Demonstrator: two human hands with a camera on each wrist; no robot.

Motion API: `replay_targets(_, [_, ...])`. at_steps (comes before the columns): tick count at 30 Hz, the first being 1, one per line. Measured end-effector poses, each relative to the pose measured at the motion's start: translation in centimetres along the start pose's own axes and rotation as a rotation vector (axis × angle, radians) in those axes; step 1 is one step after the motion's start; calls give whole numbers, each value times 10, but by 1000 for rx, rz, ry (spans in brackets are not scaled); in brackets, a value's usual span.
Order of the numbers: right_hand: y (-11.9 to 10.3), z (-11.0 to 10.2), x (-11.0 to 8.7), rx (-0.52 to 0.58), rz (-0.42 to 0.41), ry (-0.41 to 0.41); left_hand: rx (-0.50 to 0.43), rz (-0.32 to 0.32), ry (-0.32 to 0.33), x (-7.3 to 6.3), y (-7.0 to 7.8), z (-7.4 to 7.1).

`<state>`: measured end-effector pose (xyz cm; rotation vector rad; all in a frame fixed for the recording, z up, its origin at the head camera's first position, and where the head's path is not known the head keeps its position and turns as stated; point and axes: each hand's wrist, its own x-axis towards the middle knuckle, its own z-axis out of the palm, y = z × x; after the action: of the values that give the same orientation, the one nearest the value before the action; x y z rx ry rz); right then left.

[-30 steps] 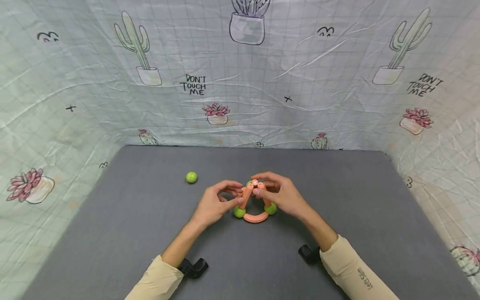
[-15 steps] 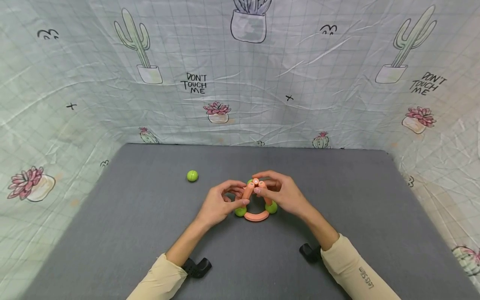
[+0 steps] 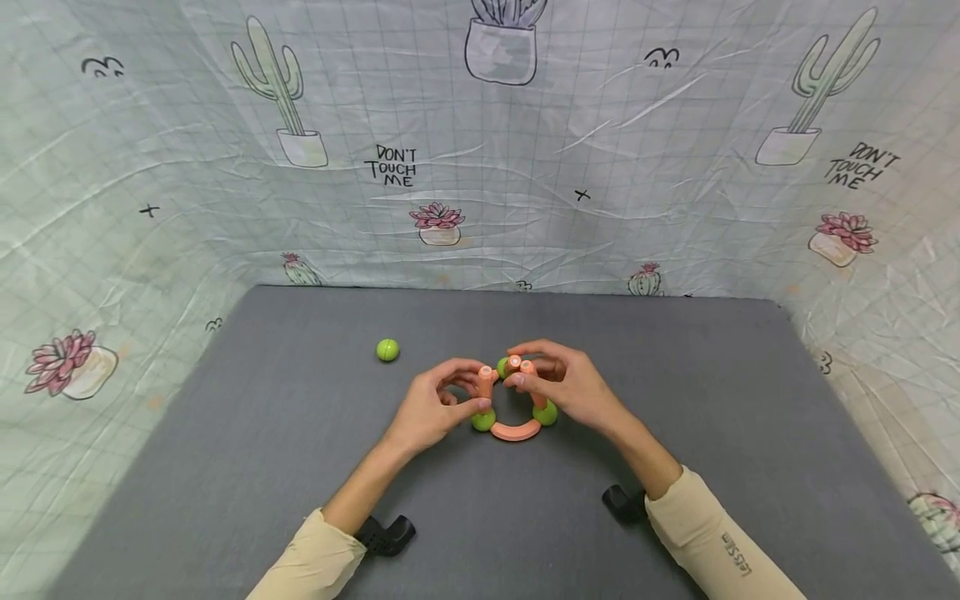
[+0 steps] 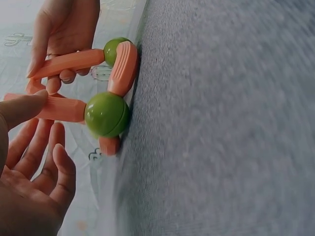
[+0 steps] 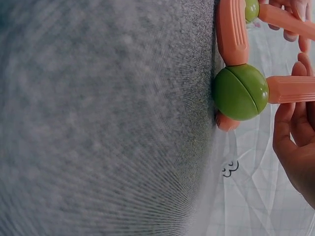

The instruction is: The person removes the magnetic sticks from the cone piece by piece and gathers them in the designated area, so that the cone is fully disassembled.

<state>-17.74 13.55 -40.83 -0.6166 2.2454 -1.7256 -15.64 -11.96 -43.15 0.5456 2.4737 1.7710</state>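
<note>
Three green balls and curved orange rods make a ring on the table, its front curved rod [image 3: 516, 431] running between the left ball [image 3: 483, 419] and the right ball [image 3: 546, 412]. A straight orange rod rises from each of these two balls. My left hand [image 3: 431, 407] pinches the left rod [image 4: 66, 109], thumb on one side and fingers behind, and it stands nearly upright. My right hand [image 3: 576, 390] holds the right rod [image 5: 295, 89] and the back rod [image 3: 514, 362] close together at their tops. Behind them the back ball [image 3: 504, 367] is partly hidden.
One loose green ball [image 3: 387, 350] lies on the grey table [image 3: 300, 442], behind and left of the ring. A patterned cloth [image 3: 330, 217] walls the table at the back and sides. Black wrist cameras sit below both forearms.
The left rod leaned inward against the other two tops; my left hand has moved its top leftward, leaving a gap. My right hand stays about where it was.
</note>
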Motion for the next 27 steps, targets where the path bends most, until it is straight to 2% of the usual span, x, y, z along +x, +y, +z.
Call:
replay_targets(3, [0,0,0,2,-2,0,10,17,-4,-3,0,-4])
replay_targets(16, [-1,-2,0,9,-1,-11,67,16,-32,-11,-3,-20])
replay_targets(21, [0,-2,0,21,-2,-19,102,7,-25,-16,-6,-27])
replay_targets(27, [0,-3,-1,35,2,-23,109,-6,-47,-22,-11,-34])
